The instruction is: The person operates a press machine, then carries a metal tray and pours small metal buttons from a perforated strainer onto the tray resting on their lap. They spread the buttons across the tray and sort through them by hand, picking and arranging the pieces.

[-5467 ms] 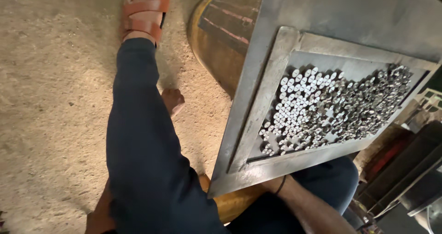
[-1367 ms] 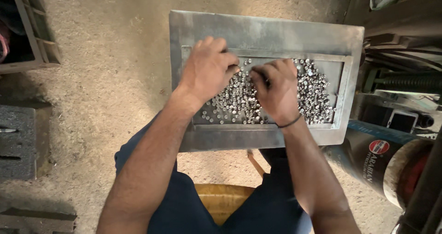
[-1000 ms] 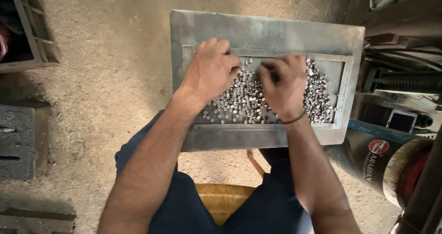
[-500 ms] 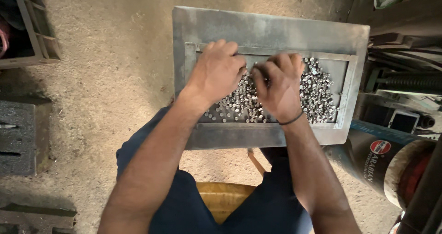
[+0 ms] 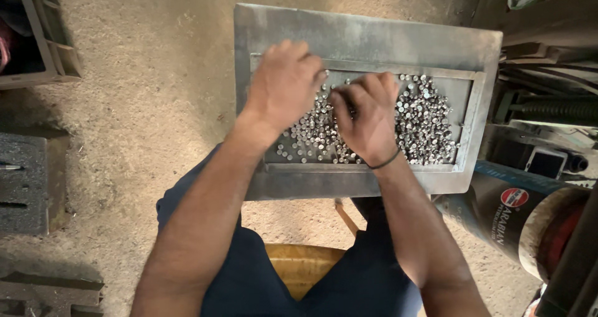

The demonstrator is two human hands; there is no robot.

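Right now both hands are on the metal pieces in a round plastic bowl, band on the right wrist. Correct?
Not quite. The head view shows the small metal pieces lying in a flat rectangular metal tray, not a round plastic bowl. The rest holds: left hand and right hand are on them, dark band on the right wrist.

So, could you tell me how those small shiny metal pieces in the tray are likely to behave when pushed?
The metal pieces look round and cylindrical, so they would probably roll and scatter. The tray rim should contain them. Being small and smooth, they may slip from fingers of the left hand or right hand.
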